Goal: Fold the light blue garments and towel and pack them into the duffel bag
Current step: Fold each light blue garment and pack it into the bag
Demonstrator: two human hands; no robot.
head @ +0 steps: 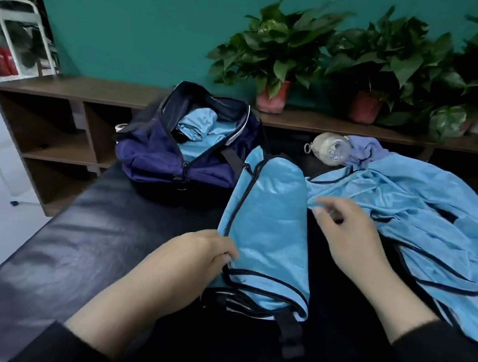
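The left hand [209, 251] comes in from the lower left of the frame, its dark sleeve at the bottom edge, fingers curled and pinching the left, black-piped edge of a folded light blue garment [268, 231]. That garment lies lengthwise at centre frame on the black padded table [78, 237], narrowed into a long strip with a rounded far end and black trim along its near hem. Upper left of it, the navy duffel bag [157, 157] sits on the table's far end, unzipped, with light blue fabric [199, 129] already inside. The right hand [347, 236] reaches in from the lower right, fingers loosely bent, fingertips at the edge of a second light blue garment [423, 212]; whether it grips the cloth I cannot tell. This garment lies rumpled and spread across the right of the frame. Behind it, a purple towel [367, 151] is bunched beside a clear bottle [331, 150] lying on its side.
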